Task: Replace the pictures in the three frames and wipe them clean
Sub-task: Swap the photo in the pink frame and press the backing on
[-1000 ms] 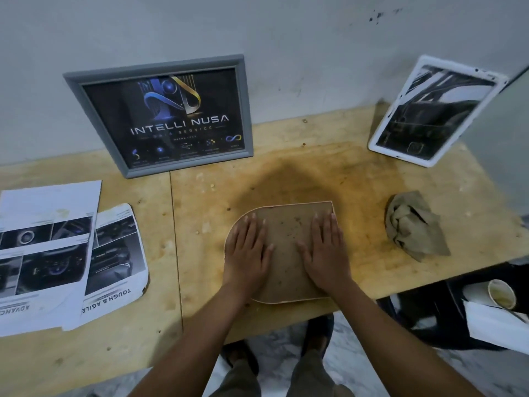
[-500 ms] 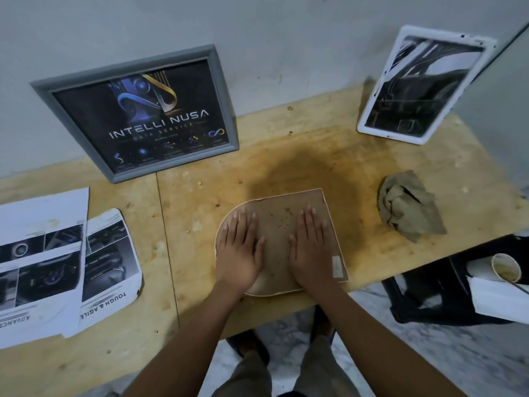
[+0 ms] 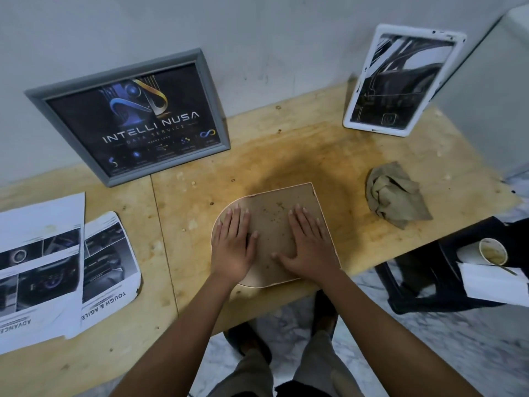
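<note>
Palms of left hand (image 3: 233, 247), right hand (image 3: 310, 250) flat on speckled round-cornered fibreboard backing (image 3: 274, 213).

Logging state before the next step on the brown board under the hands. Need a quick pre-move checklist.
1. Left hand and right hand flat on the brown board: ok.
2. Board surface clean: not ok, dark specks across it.
3. Board fully on the table: cannot tell, its near edge lies close to the table's edge.
4. Cloth free, right of the board: ok.
5. Printed sheets ready, left on the table: ok.
6. Grey frame and white frame leaning on the wall, apart from the hands: ok.
</note>
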The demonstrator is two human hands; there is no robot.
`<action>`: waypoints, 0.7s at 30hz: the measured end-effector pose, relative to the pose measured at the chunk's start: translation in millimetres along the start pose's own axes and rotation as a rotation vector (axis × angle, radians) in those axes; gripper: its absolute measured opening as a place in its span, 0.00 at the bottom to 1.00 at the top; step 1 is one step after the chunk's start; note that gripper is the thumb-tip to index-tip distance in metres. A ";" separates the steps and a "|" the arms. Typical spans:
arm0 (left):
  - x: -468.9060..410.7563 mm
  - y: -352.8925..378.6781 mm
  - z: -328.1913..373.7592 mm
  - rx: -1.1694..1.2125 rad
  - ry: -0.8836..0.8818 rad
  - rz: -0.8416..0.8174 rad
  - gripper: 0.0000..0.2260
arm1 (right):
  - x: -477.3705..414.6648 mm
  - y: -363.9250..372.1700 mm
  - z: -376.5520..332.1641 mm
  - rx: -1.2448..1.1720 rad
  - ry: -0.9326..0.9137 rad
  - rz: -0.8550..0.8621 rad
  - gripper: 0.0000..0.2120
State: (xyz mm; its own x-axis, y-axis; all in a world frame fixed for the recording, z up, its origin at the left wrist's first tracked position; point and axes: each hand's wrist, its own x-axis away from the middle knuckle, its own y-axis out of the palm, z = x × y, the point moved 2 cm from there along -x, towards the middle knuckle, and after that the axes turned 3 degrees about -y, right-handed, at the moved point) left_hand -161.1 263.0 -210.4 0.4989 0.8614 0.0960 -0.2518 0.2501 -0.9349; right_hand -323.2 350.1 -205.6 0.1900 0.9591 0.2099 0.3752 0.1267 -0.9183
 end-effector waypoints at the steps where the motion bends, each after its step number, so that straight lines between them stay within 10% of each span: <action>1: -0.2 -1.3 0.1 0.011 0.002 -0.005 0.30 | 0.4 -2.4 1.3 0.015 -0.012 -0.030 0.52; 9: -1.6 -3.0 1.4 0.011 0.008 -0.002 0.30 | 1.0 -7.5 0.8 -0.044 -0.019 -0.040 0.54; 15: -6.1 -10.5 -2.3 0.046 0.026 -0.022 0.30 | 27.5 -29.2 43.7 -0.349 0.283 0.310 0.30; 21: -5.5 -9.7 -0.3 0.063 0.023 0.008 0.29 | 43.2 -21.9 59.5 -0.283 0.360 0.136 0.30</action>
State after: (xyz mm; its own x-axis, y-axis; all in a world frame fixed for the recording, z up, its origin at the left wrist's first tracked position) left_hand -161.2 255.7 -202.0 0.5151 0.8534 0.0806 -0.3073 0.2717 -0.9120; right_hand -377.2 403.8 -196.4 0.5383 0.8070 0.2427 0.5479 -0.1163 -0.8284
